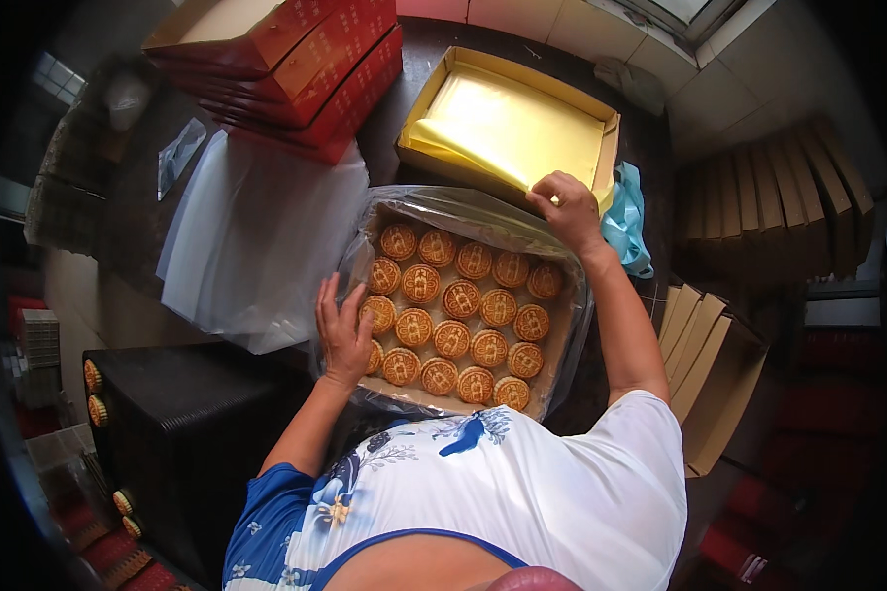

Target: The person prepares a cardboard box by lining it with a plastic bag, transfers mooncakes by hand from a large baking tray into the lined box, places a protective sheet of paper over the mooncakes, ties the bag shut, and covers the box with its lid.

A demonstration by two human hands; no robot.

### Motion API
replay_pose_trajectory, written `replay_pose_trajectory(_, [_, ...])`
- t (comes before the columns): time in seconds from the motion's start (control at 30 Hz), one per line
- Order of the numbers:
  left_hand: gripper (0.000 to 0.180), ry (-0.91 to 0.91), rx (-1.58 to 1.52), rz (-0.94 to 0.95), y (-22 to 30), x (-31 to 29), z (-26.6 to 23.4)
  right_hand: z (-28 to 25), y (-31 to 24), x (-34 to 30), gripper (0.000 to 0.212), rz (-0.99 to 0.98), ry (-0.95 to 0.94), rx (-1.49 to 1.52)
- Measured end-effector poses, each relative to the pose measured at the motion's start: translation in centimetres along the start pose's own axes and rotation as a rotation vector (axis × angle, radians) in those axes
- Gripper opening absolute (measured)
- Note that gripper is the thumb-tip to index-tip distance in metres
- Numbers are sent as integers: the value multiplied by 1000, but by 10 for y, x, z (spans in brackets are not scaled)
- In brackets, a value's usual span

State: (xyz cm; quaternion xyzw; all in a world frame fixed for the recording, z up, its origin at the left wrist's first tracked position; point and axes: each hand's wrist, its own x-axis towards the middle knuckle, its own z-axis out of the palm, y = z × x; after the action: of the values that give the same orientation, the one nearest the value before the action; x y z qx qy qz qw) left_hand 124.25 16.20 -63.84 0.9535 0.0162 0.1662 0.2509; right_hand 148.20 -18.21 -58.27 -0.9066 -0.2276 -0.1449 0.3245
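Observation:
In front of me is a cardboard box (pixel 559 360) lined with clear plastic film (pixel 463 205). Rows of round golden-brown mooncakes (pixel 461 299) with stamped tops fill it in one layer. My left hand (pixel 341 333) lies along the left side of this box, fingers spread over the film beside the leftmost mooncakes. Beyond the box, a shallow open carton (pixel 609 148) contains a stack of shiny yellow sheets (pixel 512 123). At the carton's near right corner, my right hand (pixel 568 209) pinches the edge of a yellow sheet (pixel 453 141), which is partly peeled up along the near side.
Red boxes (pixel 315 89) are stacked at the far left, with clear plastic bags (pixel 256 236) lying flat before them. A light-blue plastic bag (pixel 627 222) sits right of the carton. Folded cardboard boxes (pixel 705 364) stand at the right; black trays (pixel 197 394) stack at the left.

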Motion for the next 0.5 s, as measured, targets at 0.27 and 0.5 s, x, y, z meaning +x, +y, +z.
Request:
replay_pose_trajectory(0.27, [48,-77,-160,473,104,96,17,20,-28,-61,7,-111,36,-116])
replay_pose_trajectory(0.5, [49,-41,-138,548,112,121,69,45,-12,-70,9,175,112,20])
